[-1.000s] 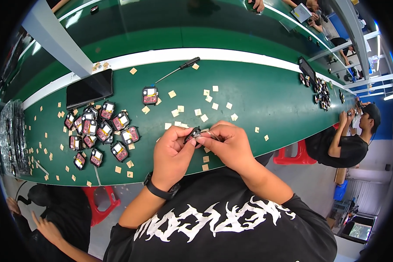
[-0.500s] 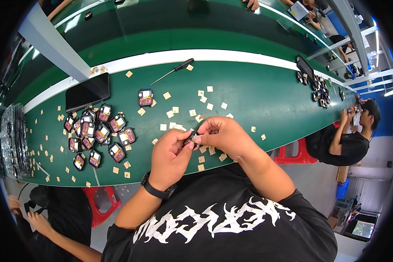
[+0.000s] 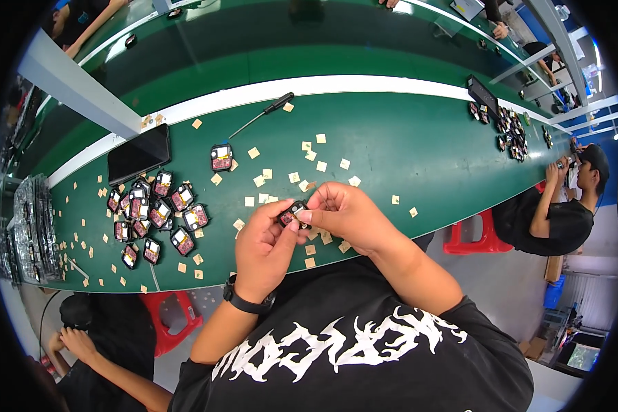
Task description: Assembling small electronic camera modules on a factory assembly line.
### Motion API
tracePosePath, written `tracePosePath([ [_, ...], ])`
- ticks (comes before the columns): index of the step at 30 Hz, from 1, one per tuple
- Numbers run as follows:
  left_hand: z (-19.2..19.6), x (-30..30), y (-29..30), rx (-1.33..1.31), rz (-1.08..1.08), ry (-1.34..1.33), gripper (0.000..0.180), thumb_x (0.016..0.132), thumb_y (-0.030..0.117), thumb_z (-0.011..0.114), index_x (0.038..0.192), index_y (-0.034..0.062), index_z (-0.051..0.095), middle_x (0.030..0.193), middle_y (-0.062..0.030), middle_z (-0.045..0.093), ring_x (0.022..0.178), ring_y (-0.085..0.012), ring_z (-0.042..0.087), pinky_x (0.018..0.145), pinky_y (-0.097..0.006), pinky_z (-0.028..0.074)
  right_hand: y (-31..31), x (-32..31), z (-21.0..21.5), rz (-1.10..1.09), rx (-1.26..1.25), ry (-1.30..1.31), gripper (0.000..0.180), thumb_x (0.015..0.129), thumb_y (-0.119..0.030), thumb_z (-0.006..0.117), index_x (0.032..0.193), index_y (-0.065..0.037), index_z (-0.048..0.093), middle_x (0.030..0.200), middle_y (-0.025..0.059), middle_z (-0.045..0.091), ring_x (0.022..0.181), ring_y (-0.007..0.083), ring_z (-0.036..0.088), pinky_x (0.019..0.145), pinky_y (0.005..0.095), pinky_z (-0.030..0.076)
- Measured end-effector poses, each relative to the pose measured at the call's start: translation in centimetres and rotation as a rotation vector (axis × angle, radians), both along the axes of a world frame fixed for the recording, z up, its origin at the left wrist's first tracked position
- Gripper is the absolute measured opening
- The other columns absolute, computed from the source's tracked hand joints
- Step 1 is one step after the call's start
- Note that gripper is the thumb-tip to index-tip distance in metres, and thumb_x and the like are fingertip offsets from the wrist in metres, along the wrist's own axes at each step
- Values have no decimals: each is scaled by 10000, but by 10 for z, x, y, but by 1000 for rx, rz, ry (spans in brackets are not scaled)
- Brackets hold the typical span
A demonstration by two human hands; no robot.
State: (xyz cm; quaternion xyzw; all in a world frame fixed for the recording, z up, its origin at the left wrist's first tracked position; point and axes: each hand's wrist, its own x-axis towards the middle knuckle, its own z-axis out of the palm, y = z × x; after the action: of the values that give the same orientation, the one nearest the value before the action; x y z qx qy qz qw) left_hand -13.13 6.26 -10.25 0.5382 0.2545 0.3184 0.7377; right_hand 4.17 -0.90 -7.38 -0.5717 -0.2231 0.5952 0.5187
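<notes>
Between my two hands is a small black-cased electronic unit [image 3: 290, 214] with a red circuit board showing. My left hand [image 3: 262, 240] grips its left side with the fingers curled behind and the thumb on the front. From the other side, my right hand [image 3: 343, 214] pinches the unit between thumb and fingers; the fingertips cover part of it. Left of my hands lies a heap of similar units [image 3: 160, 213] with red boards and white parts. One more such unit [image 3: 222, 158] sits apart, beyond my left hand, near the tip of a black-handled screwdriver [image 3: 278, 104].
Small tan square pieces [image 3: 259, 181] are scattered over the green table [image 3: 391, 137]. A black flat slab [image 3: 139, 156] lies behind the heap. Stacked clear plastic trays [image 3: 34, 230] stand at the far left. Co-workers sit at both sides; more units [image 3: 512, 134] lie far right.
The unit in my hands has turned so more of its red board faces up. Both hands still hold it. The whole view has shifted slightly.
</notes>
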Motion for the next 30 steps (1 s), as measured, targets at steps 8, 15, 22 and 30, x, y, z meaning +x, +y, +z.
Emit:
tracePosePath([
  [8,28,-22,-10,-100,-124,76,296,1001,-53,560,1296,-59,564,957,-94,649,681,-105,647,564,-222,511,-23,-1,10,106,24,33,203,904,-96,803,968,-32,621,839,-13,644,754,38,575,660,211,470],
  [15,64,-34,-1,-110,-253,-36,306,1014,-53,531,1317,-77,564,968,-126,677,749,-138,696,641,-240,575,-36,-21,55,36,138,99,235,895,-86,814,983,-15,607,886,-12,639,751,21,547,646,195,443],
  [22,71,-46,8,-46,-290,-53,328,1020,-48,494,1341,-86,541,1053,-156,701,833,-159,722,727,-268,603,-37,-25,64,48,130,-46,230,889,-65,810,1016,1,630,873,-14,635,725,7,529,620,182,407],
  [30,66,-58,20,-197,-307,-50,340,1026,19,481,1350,-85,488,1069,-195,672,808,-230,718,662,-303,613,-37,-21,61,61,484,-877,171,839,-87,818,809,-27,660,697,40,579,542,125,498,498,275,360],
])
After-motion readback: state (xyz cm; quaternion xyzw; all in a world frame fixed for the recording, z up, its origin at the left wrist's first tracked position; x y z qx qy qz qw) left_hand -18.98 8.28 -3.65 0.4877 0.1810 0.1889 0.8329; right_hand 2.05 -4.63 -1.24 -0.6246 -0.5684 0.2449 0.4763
